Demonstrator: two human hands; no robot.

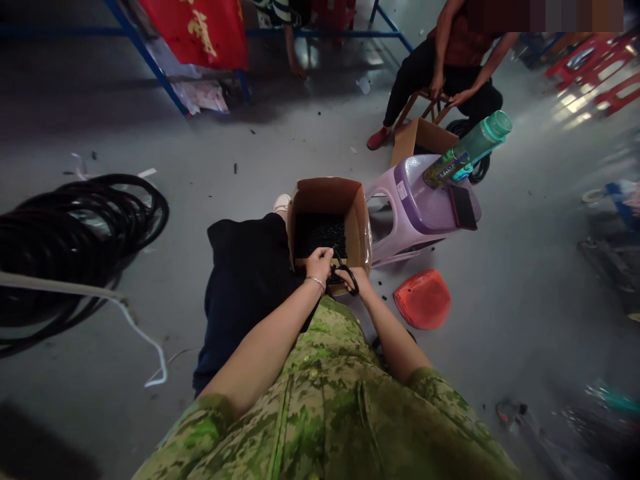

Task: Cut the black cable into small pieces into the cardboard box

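My left hand (320,263) is closed in a pinch above the near side of an open cardboard box (358,220). What its fingers hold is too small and dark to make out. Just to the right, my right hand (361,280) grips a pair of scissors with large black handle loops (354,285). The blades point up and away, close by the left fingertips; whether they touch anything I cannot tell. Inside the box lies a heap of small black pieces (323,230).
Right of the box stands a purple stool (415,213) bearing a green bottle (470,148) and a dark phone (463,207). A red plastic bag (424,300) lies on the floor. Coiled black tubing (125,200) sits at left. A seated person (450,73) is ahead, beside another box (407,140).
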